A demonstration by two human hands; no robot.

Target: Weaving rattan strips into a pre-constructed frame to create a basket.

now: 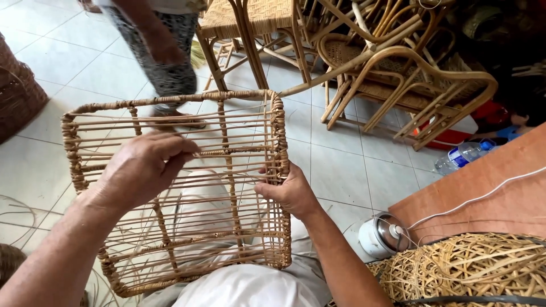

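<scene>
Both of your hands are on the rattan frame (170,187), an open-sided box of canes propped over your lap at the centre of view. Your left hand (142,170) pinches a thin strand near the frame's middle, at about nine o'clock from your right hand (290,190), whose grip is clenched around the bound right edge. Keep that right grip firm so the frame cannot twist, and draw the strand taut and level with the neighbouring canes. At five o'clock lies a heap of loose cane (472,267); at one o'clock stand stacked rattan chairs (398,68); at twelve o'clock another person (165,45) walks the tiled floor (352,170).
</scene>
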